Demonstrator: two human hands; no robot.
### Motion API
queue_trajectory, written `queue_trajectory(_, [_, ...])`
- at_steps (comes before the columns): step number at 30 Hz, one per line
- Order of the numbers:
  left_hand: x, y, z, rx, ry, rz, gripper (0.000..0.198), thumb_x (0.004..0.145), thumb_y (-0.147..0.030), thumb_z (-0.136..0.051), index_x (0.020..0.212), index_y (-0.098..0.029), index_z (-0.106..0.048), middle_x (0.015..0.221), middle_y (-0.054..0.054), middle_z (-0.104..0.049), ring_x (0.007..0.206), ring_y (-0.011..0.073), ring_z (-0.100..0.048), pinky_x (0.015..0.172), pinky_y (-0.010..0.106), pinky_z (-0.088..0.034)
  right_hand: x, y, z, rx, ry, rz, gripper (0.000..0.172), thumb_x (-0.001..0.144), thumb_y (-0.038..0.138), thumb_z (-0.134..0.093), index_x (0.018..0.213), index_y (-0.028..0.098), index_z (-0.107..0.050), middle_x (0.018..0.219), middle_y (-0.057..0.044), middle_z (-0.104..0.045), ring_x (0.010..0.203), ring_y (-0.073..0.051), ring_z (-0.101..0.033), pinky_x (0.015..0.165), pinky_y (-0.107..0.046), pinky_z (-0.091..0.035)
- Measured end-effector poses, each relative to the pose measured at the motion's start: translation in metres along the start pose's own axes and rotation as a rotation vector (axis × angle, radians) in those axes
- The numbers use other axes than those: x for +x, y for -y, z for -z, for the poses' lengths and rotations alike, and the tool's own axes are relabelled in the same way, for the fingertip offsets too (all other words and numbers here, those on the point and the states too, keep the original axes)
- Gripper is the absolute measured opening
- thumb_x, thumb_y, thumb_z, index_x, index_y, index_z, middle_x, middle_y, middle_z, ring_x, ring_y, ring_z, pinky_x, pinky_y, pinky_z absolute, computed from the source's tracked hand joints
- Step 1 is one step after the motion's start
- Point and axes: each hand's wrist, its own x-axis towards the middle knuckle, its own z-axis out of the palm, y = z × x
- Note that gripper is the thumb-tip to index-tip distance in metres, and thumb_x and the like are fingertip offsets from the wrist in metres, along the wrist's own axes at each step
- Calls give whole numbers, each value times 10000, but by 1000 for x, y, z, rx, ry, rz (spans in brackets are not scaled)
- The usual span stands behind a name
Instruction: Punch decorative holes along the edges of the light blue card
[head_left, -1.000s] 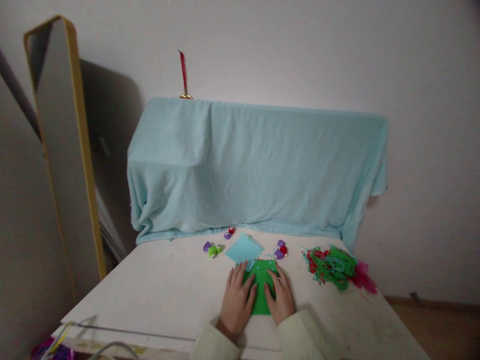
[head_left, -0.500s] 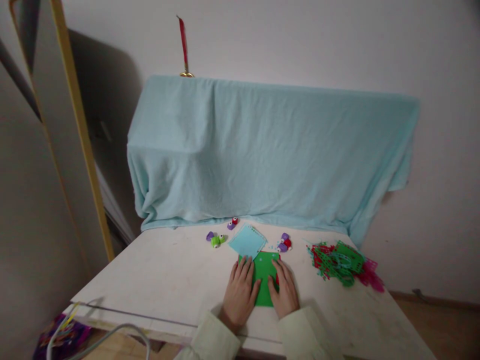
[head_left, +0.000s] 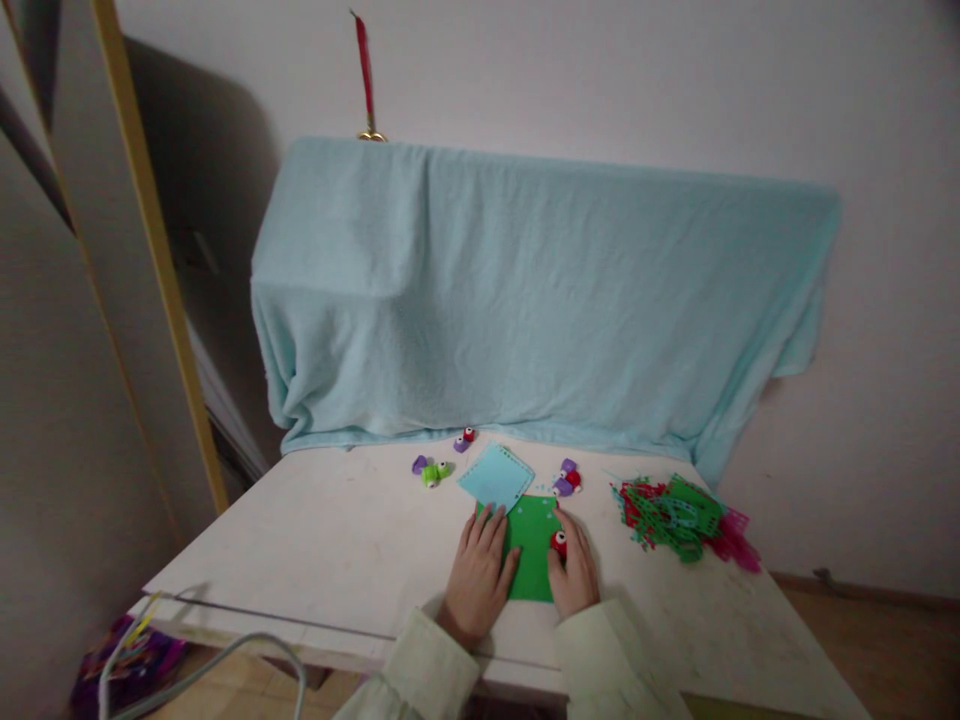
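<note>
A green sheet of paper (head_left: 534, 565) lies near the table's front edge, with pale blue bits on its top. My left hand (head_left: 478, 580) rests flat over its left side, fingers stretched out. At the sheet's right edge my right hand (head_left: 576, 570) curls round a small red craft punch (head_left: 558, 542) with a white eye; part of it is hidden by the fingers. Just beyond, a light blue sheet (head_left: 496, 476) with small holes along its edges lies turned like a diamond, its near corner by my left fingertips.
Purple-and-red punches (head_left: 567, 480) lie right of the blue sheet, a green-and-purple pair (head_left: 431, 471) to its left, another pair (head_left: 464, 439) behind. A tangled heap of punched paper strips (head_left: 675, 518) is on the right. A light blue cloth (head_left: 555, 300) hangs behind the white table (head_left: 337, 550).
My right fingers have shifted round the red punch, which shows more now. My left hand stays on the green sheet. The view has tilted slightly.
</note>
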Motion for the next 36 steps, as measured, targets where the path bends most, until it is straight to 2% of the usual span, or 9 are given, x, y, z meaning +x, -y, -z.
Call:
queue_trajectory(6, [0,0,2,-18,-1,1,452,947,-343,-384,1355,-149,-412,1429,97,-400,1369,281,-253,1097,521,-284,1,-4,3,45,-7,-59,454,761,130,-424,1201,169,-528,1169,-127,-602,1096,-262,-562,939,-448,-466])
queue_trajectory(11, [0,1,0,0,9,4,458,944,-349,-391,1357,-151,-408,1429,94,-401,1369,276,-253,1097,520,-287,1,-2,3,61,-14,-62,495,737,117,-433,1223,164,-511,1197,-127,-593,1120,-253,-556,956,-429,-463])
queue_trajectory(15, [0,2,-1,-5,-8,-6,456,944,-341,-391,1365,-165,-401,1423,99,-408,1363,278,-270,1087,524,-299,0,-11,0,41,-17,-40,520,724,122,-452,1240,152,-501,1210,-134,-592,1120,-260,-562,953,-441,-470])
queue_trajectory(20, [0,1,1,-6,6,-7,463,947,-337,-382,1379,-168,-384,1428,102,-401,1360,279,-276,1089,531,-291,-2,-20,-5,106,-18,-52,495,784,158,-448,1279,161,-471,1261,-142,-566,1137,-260,-561,941,-435,-486])
queue_trajectory(28, [0,0,2,-4,14,1,467,946,-349,-385,1381,-178,-383,1430,91,-401,1356,274,-283,1086,519,-301,0,-10,-2,222,-40,-102,391,865,285,-476,1237,174,-521,1230,-144,-589,1106,-263,-583,932,-440,-493])
queue_trajectory(36, [0,1,1,20,36,5,474,950,-352,-375,1387,-168,-369,1434,93,-394,1356,270,-283,1093,515,-288,1,-5,3,423,-79,-239,382,821,379,-577,1127,149,-587,1108,-155,-646,977,-275,-645,854,-427,-538])
